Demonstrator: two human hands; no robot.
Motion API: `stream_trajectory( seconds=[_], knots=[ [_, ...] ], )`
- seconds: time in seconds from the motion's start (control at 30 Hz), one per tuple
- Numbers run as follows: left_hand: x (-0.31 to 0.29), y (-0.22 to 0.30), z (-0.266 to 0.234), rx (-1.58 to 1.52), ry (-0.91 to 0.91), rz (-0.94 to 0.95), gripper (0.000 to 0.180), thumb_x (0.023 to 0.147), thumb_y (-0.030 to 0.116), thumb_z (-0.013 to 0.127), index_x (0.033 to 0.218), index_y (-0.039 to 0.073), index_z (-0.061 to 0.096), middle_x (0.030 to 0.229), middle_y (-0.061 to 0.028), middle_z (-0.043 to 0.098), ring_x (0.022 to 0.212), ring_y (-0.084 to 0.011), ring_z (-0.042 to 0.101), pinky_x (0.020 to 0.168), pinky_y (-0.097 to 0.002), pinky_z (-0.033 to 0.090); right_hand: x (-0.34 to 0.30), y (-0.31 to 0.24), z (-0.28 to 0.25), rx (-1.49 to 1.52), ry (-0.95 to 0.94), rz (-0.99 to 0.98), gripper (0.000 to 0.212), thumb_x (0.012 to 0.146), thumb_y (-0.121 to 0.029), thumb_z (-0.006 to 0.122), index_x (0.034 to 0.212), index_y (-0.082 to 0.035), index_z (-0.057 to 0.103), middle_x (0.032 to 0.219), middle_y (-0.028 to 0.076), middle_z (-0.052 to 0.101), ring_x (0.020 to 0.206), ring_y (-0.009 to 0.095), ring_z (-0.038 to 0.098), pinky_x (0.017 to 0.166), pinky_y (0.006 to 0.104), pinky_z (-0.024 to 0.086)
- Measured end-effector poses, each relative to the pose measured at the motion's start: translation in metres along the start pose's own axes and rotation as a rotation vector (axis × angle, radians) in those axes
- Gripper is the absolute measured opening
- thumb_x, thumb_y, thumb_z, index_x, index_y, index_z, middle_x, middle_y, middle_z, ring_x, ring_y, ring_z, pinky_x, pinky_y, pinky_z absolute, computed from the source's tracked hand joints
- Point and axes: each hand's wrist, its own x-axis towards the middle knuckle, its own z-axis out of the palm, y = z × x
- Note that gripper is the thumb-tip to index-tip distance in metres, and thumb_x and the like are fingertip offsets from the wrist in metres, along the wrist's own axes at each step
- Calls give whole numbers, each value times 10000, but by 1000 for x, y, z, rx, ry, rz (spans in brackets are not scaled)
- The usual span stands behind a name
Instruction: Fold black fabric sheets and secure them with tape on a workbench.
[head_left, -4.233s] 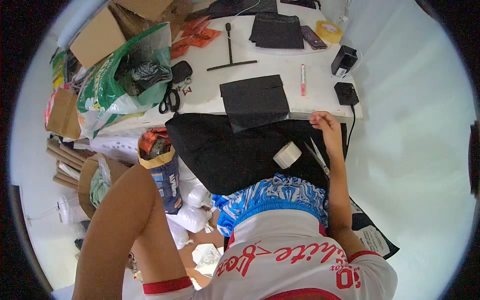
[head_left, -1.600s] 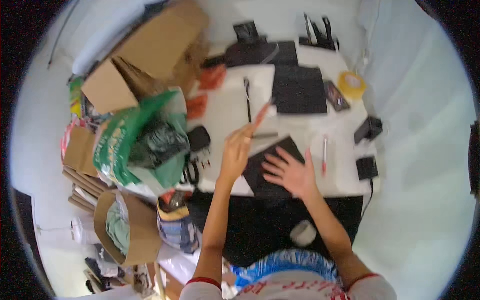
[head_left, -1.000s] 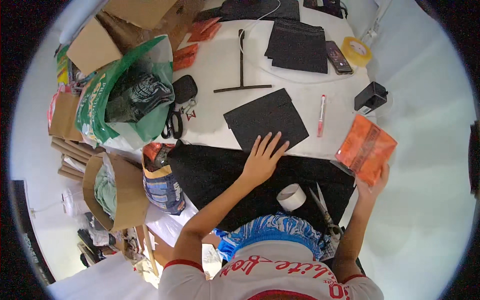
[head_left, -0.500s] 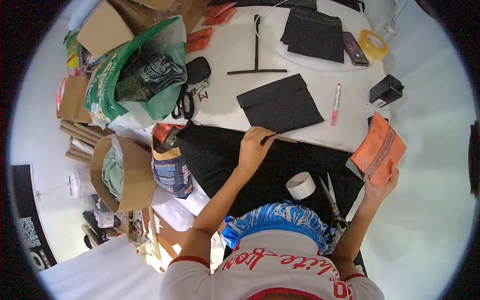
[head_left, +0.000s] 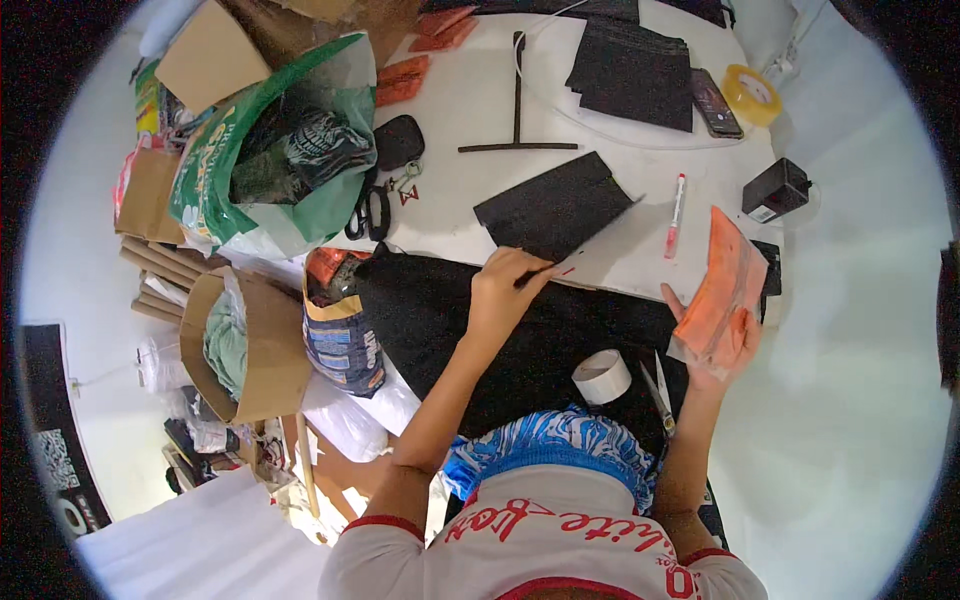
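Hands first: the left hand (head_left: 503, 290) is pinched shut on the near corner of a black sheet (head_left: 553, 205) lying on the white desk (head_left: 470, 110), fingers curled tight around that edge. The sheet sits mid-desk, tilted, with its near edge right at the desk's front, just above the big black cloth (head_left: 450, 310) that drapes over the near side. The right hand (head_left: 725, 335) is off to the right, closed around an orange packet (head_left: 722, 285) and holding it up on edge, thumb on the left side and fingers wrapped behind it.

Between the two hands there's a red-capped marker (head_left: 676, 200) lying on the desk, close to the sheet's right corner. On the black cloth near the person sit a roll of white tape (head_left: 601, 376) and a pair of scissors (head_left: 658, 390), just beside each other. Further back there's a black T-shaped ruler (head_left: 517, 100), a stack of black sheets (head_left: 632, 68), a phone (head_left: 716, 102) and a roll of yellow tape (head_left: 751, 94) at the far right. A small black box (head_left: 776, 188) sits near the right edge, just past the packet.

Left side is pretty cluttered: a green bag (head_left: 260, 150) stuffed with dark stuff, black-handled scissors (head_left: 367, 212) next to it, cardboard boxes (head_left: 245, 340) on the floor, and a blue-printed sack (head_left: 340, 335) leaning against the cloth.
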Motion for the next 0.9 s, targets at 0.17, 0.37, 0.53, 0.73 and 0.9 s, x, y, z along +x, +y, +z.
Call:
stream_trajectory(
  seconds=[0.17,0.37,0.53,0.73,0.9],
  knots=[
    [-16,13,0,-166,-21,23,146,787,19,659,930,22,687,931,-118,678,898,-259,642,814,-312,497,-6,-7,-4,67,172,-33,624,860,-249,501,1422,-116,263,1458,69,321,1337,255,313,1036,727,74],
    [-22,9,16,-210,40,-123,132,813,33,640,938,26,680,915,-115,678,872,-249,644,778,-309,507,-15,-7,-19,42,60,-42,625,863,-241,503,1421,-101,258,1468,107,290,1357,293,260,1038,724,65],
    [-23,8,20,-21,-130,59,328,768,149,701,1079,74,627,1102,-105,612,1048,-265,559,891,-355,453,-22,-15,-33,55,168,-6,698,810,-284,562,1409,-69,277,1471,137,268,1360,374,208,1068,675,70],
    [-46,-18,53,356,-294,227,770,728,284,720,1396,183,351,1436,-126,314,1283,-348,328,1070,-488,262,-22,-8,-29,47,220,1,683,802,-276,569,1393,-54,310,1453,147,305,1352,356,244,1096,621,88],
    [-35,-17,68,509,-192,273,741,740,190,674,1402,173,344,1450,-137,297,1325,-341,286,1086,-498,224,-23,1,-21,24,273,-48,653,797,-278,571,1370,-58,350,1427,144,349,1334,347,289,1091,615,146]
  ],
)
